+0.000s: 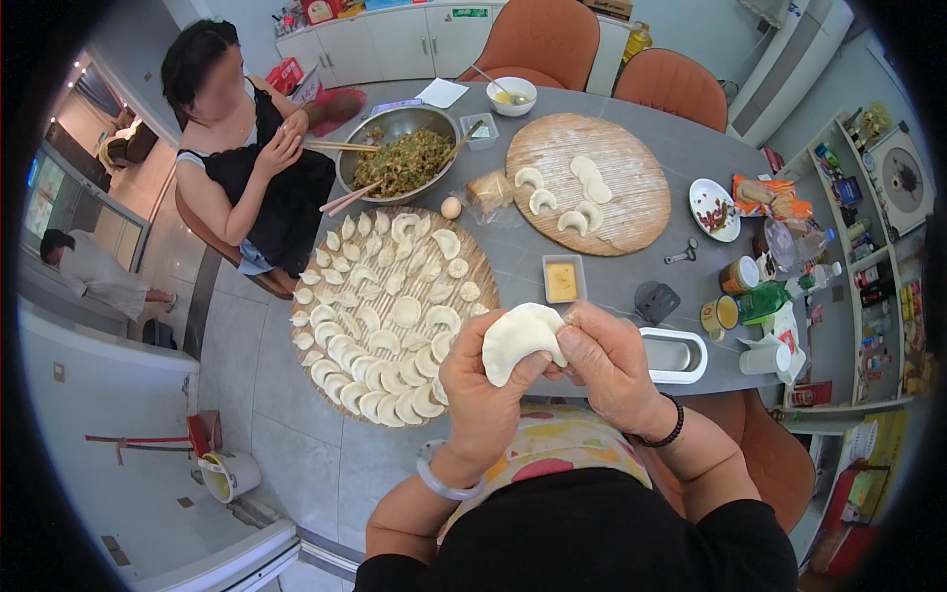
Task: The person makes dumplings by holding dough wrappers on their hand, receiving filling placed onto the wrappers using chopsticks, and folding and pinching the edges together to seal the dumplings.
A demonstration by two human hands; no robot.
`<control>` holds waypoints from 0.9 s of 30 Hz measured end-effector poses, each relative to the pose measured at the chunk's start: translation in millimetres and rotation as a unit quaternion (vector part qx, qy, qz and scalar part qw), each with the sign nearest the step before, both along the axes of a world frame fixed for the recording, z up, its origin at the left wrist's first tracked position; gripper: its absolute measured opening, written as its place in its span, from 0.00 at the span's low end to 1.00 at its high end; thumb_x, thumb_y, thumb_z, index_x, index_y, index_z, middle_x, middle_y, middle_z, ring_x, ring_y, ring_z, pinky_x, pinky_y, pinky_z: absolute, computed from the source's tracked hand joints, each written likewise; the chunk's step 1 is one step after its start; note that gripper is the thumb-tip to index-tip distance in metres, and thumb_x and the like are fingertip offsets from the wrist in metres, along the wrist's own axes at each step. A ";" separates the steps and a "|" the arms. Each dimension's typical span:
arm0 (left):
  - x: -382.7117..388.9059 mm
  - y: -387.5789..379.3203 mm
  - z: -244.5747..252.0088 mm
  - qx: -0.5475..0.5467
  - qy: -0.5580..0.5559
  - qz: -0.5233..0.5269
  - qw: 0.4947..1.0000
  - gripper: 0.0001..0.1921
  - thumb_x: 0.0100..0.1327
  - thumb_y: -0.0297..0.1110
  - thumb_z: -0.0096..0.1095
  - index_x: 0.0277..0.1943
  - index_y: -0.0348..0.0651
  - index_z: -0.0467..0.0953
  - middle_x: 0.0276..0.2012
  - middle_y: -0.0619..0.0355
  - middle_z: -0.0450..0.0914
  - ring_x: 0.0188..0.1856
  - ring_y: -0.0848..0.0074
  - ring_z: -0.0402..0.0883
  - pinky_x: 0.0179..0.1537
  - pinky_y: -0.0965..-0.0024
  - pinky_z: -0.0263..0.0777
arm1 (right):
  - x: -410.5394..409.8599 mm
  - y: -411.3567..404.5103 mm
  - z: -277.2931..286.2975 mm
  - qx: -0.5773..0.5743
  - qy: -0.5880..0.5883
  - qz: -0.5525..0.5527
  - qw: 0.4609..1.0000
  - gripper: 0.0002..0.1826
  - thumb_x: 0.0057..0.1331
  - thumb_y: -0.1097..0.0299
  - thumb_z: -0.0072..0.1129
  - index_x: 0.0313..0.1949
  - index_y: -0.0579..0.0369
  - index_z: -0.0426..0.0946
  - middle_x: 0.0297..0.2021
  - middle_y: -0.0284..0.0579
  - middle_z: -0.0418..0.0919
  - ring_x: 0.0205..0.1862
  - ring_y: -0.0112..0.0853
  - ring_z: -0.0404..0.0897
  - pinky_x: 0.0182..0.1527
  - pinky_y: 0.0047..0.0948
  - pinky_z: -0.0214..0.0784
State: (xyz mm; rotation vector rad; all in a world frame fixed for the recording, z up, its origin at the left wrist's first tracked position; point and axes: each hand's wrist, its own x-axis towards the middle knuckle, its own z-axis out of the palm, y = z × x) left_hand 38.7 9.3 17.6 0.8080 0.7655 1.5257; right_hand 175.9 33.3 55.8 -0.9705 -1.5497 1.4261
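Note:
A folded, half-moon dumpling (518, 342) of pale dough is held up in front of me, above the near edge of the table. My left hand (481, 385) grips its left side and underside, thumb across the lower edge. The fingers of my right hand (607, 355) pinch its right end. Just left of my hands lies a round wooden board (488, 251) covered with many shaped dumplings (385, 344). Farther off, a second floured round board (629, 170) carries flat dough wrappers (588, 177) and several folded dumplings (542, 200).
A person (259, 148) sits at the far left beside a steel bowl of chopped filling (399, 159) with chopsticks. An egg (450, 207), a small tub (564, 279), a black slotted utensil (657, 301) and a white-rimmed tray (675, 355) stand around the boards. Bottles (773, 302) and a mug (719, 317) crowd the right.

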 end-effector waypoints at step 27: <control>1.1 1.9 -2.1 0.031 0.111 0.068 0.991 0.15 0.56 0.21 0.64 0.46 0.34 0.72 0.41 0.57 0.77 0.43 0.80 0.76 0.42 0.76 0.72 | 5.0 -6.0 -21.8 -0.241 0.145 0.049 0.958 0.10 0.62 0.67 0.59 0.36 0.63 0.76 0.20 0.33 0.72 0.20 0.17 0.66 0.23 0.15 0.55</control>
